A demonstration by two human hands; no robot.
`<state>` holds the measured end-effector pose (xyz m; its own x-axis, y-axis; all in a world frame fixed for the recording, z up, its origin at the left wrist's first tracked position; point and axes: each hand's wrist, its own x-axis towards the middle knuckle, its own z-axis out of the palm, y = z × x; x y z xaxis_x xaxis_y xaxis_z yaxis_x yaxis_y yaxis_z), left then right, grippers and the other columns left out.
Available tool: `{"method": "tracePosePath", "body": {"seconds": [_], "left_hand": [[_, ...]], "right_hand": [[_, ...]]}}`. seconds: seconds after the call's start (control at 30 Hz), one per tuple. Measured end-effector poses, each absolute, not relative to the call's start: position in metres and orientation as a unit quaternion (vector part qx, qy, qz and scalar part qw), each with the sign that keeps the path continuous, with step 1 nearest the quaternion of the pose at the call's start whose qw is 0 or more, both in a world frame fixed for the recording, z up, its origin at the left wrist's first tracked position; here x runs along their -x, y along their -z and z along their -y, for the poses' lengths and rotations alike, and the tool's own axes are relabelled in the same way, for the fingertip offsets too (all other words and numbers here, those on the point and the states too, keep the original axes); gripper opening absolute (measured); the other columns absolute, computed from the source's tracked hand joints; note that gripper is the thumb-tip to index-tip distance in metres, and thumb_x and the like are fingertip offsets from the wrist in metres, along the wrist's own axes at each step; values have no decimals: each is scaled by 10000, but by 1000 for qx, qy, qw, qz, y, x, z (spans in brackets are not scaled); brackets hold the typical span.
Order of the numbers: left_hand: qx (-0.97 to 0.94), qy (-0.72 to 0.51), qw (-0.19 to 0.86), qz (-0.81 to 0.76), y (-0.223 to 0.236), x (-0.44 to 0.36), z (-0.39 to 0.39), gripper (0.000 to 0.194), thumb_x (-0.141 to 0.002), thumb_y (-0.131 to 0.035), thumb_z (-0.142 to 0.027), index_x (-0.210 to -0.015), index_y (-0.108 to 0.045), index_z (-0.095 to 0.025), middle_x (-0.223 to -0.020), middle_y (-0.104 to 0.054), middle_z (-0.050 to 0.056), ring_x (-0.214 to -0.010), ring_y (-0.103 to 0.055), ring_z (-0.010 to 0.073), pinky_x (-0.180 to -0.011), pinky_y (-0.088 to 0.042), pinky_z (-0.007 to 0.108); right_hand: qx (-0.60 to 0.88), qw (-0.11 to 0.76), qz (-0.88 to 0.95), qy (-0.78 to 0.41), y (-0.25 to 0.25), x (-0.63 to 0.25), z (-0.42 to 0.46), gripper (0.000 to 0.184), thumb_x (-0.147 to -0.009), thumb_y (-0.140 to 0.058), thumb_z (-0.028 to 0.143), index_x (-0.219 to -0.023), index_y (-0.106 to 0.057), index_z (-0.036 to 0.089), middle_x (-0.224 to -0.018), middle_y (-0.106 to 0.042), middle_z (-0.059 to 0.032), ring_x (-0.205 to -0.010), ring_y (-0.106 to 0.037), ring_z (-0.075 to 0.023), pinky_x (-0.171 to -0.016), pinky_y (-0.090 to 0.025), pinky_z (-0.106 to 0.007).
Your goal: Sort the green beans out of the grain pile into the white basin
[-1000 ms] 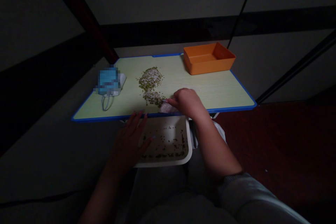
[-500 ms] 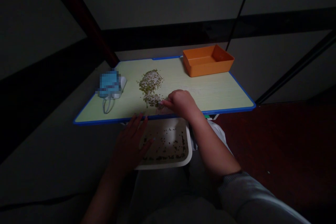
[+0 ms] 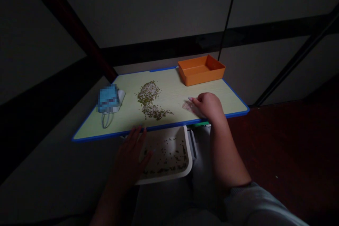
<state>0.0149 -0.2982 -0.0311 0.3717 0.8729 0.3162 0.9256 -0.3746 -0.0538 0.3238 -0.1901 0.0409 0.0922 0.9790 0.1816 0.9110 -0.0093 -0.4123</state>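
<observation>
On the pale table top (image 3: 169,95) lies a pile of small green and white grains (image 3: 149,93), with a looser trail of grains at its near end. My right hand (image 3: 210,105) is to the right of the trail, closed on a thin see-through sheet (image 3: 191,108) that slants down to the table. Its exact kind is unclear. My left hand (image 3: 131,150) is open, fingers spread, with the fingertips at the table's blue front edge. Below that edge, a white tray (image 3: 188,155) holds scattered dark grains, and my left hand covers part of its left side.
An orange bin (image 3: 202,76) stands at the table's back right. At the left end sits a blurred blue item (image 3: 108,98) on a white object, with a grey cord loop (image 3: 106,120). Panelled walls rise behind and to the left.
My right hand has moved right with the sheet, away from the grains. A short trail of grains now stretches rightward from the pile's near end. The view has shifted slightly; my left hand stays put.
</observation>
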Motion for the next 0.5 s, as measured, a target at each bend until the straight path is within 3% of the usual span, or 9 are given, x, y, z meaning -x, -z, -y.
{"method": "tracePosePath", "body": {"seconds": [0.23,0.5], "left_hand": [[824,124,121,540,30,-15,298,756,-889,-446,-503,-1511,-93,-258,-1548,-302,132,-1433,-259,298,-1063,-387,487],[822,113,118,545,30,-14,298,782,-880,-472,-504,-1511,-83,-256,-1553,-290,132,-1446,-226,297,-1072,-380,499]], "right_hand": [[637,229,728,-110,-38,-312,193,440,-880,-508,505,-655,-684,171,-611,-623,-54,-549,-467,-133,-551,-233,-287],[661,195,721,-71,-43,-293,195,445,-907,-468,491,-739,-720,166,-748,-700,-121,-676,-585,-194,-594,-298,-302]]}}
